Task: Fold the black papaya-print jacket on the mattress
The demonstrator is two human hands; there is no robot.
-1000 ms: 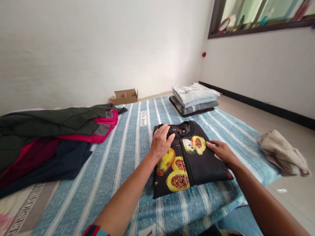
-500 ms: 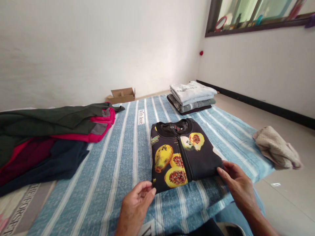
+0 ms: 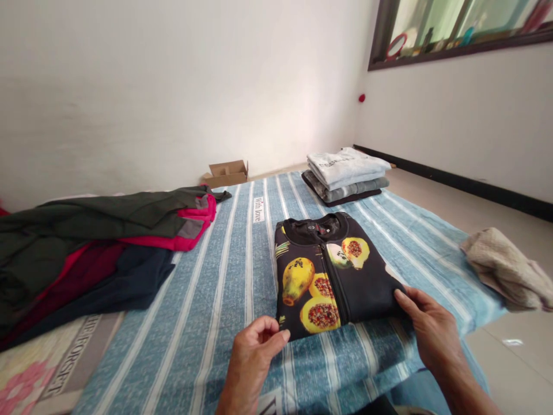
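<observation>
Both hands (image 3: 254,354) pinching near corners of folded black fruit-print jacket (image 3: 334,274) on blue striped sheet (image 3: 216,288); white walls (image 3: 173,86) behind

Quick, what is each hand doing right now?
Left hand: fingers pinched on the near left corner of the folded black fruit-print jacket.
Right hand: fingers gripping the jacket's near right corner.
</observation>
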